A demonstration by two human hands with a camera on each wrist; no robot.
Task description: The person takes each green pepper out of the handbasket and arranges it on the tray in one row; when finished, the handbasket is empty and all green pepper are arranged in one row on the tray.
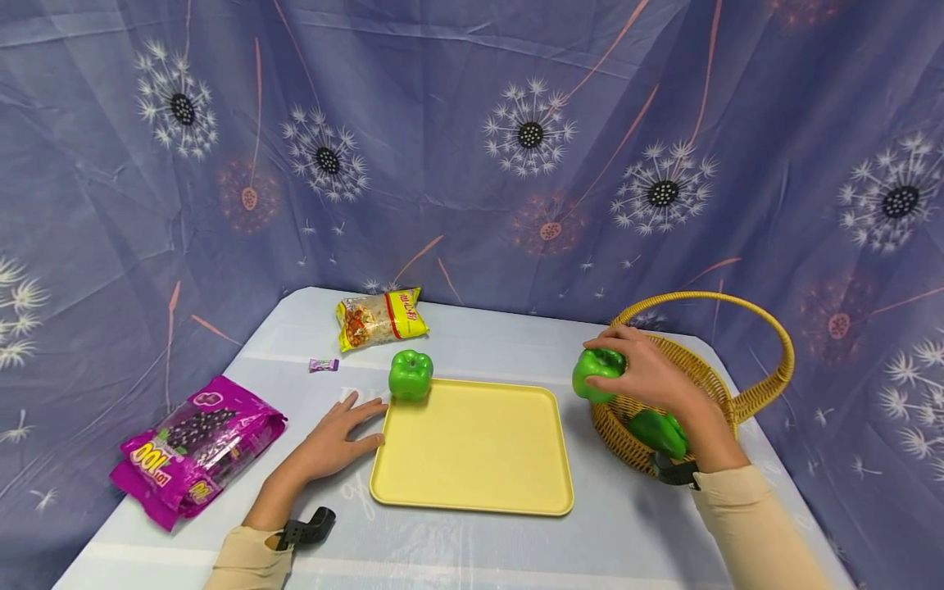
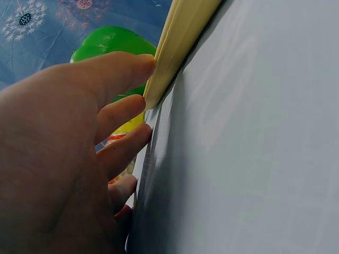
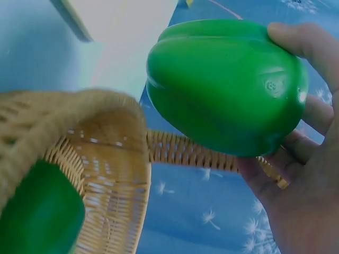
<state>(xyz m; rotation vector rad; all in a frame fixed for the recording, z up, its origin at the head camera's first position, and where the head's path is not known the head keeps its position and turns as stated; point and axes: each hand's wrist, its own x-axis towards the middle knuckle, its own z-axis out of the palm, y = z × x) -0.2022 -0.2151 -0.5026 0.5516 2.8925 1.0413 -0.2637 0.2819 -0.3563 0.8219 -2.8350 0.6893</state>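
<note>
My right hand [image 1: 640, 369] grips a green bell pepper [image 1: 587, 375] above the near left rim of a wicker basket [image 1: 615, 433]. In the right wrist view, thumb and fingers wrap one end of that bell pepper [image 3: 222, 84]. Another green pepper [image 1: 656, 432] lies inside the basket, partly behind my right forearm. My left hand [image 1: 335, 438] rests at the left edge of a yellow tray [image 1: 472, 447], fingers spread, fingertips touching its rim. A second bell pepper [image 1: 410, 375] sits on the tray's far left corner, just beyond those fingertips.
A purple candy bag [image 1: 202, 447] lies at the table's left edge. Farther back are a small purple wrapped candy [image 1: 324, 365] and a yellow-and-clear snack packet [image 1: 381, 319]. The basket's tall handle [image 1: 782, 352] arches up to the right. A dandelion-print curtain [image 1: 442, 147] hangs behind the table.
</note>
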